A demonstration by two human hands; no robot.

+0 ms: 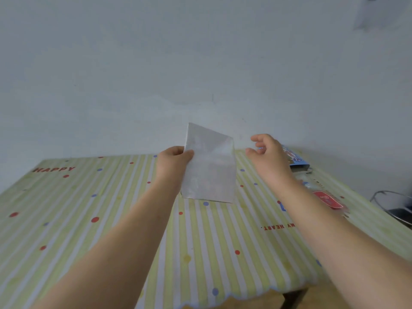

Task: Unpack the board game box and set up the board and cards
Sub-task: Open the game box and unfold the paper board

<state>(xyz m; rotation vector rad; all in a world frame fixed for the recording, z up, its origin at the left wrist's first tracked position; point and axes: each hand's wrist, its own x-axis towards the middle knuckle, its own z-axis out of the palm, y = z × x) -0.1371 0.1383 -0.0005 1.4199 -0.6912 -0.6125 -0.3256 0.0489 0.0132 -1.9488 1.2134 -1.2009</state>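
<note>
Holding folded board [209, 166] upright above bench [89, 219], left hand [172, 162] pinching its left edge. Right hand [266, 152] empty, fingers loosely curled, just beside right edge. Box [297, 162], red cards [327, 198] lie far right. Judged step: unfolding board; next needs right-hand grip, then spreading it flat.

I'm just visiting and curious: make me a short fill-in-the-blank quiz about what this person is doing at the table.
1. The folded white sheet is held by the ____ hand.
2. The right hand is open and holds ____.
3. The red card pack lies on the ____ side of the tablecloth.
4. The red word printed at the tablecloth's far left reads ____.

Missing words: left; nothing; right; HAPPY
</note>
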